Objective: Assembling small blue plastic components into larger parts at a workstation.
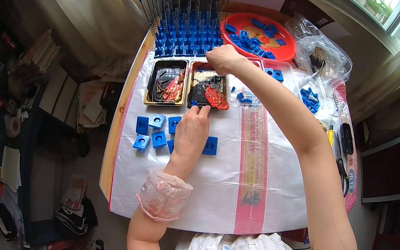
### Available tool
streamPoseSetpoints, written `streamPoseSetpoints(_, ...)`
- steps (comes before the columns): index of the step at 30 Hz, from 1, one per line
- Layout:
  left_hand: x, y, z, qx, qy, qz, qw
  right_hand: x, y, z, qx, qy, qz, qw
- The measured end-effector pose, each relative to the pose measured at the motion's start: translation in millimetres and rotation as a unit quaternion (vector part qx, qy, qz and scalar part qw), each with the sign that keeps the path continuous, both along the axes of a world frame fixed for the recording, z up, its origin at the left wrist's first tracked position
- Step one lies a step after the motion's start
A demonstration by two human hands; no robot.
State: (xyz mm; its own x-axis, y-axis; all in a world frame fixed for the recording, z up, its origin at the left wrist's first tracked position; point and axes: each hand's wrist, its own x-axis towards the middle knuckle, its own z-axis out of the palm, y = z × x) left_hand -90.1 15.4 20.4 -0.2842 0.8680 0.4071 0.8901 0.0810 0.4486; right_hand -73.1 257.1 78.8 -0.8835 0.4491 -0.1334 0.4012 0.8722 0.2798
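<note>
My left hand (191, 131) is closed at the fingertips on a small blue plastic piece (193, 103), at the front edge of a black tray (228, 93) with dark and red contents. Under and around that hand lie several flat blue blocks (159, 139) with round holes. Farther away, my right hand (225, 59) is curled closed beside the dense rows of blue bases (180, 43) carrying upright springs and blue-tipped rods; whatever its fingers hold is hidden. Left of the first tray stands a second black tray (164, 104), with thin dark parts inside.
A red plate (287, 37) of blue parts sits at the back right, beside a clear plastic bag (333, 58). Small blue pieces (309, 100) are heaped at the right. Scissors (342, 172) and a yellow-handled tool (331, 135) lie along the right edge.
</note>
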Motion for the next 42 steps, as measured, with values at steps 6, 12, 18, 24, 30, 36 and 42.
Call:
streamPoseSetpoints(6,-0.4,0.4,-0.5,-0.013,-0.016,0.005,1.000,0.7,-7.1,-0.2,-0.009,-0.036,-0.013,0.999)
streamPoseSetpoints(12,-1.0,-0.5,-1.4,0.001,-0.001,-0.001,1.000,1.1,-16.4,15.0,-0.073,-0.059,-0.016,0.995)
streamPoseSetpoints(18,-0.3,-1.2,-0.7,0.002,0.014,0.005,1.000,-2.2,-5.7,22.1,-0.049,0.022,-0.032,0.998)
streamPoseSetpoints(24,1.5,-0.9,2.0,0.003,0.028,0.008,1.000,-3.3,5.0,7.2,-0.116,0.026,-0.031,0.992)
streamPoseSetpoints(30,0.7,-1.3,1.2,-0.023,0.001,0.015,1.000,-7.0,1.7,4.7,-0.125,0.050,-0.013,0.991)
streamPoseSetpoints(36,0.5,-1.3,0.1,-0.025,0.002,0.016,1.000,-10.0,2.0,5.7,-0.130,0.055,0.002,0.990)
streamPoseSetpoints(42,1.6,-2.6,3.1,-0.004,0.026,0.013,1.000,-11.5,-1.4,4.6,-0.117,0.050,-0.009,0.992)
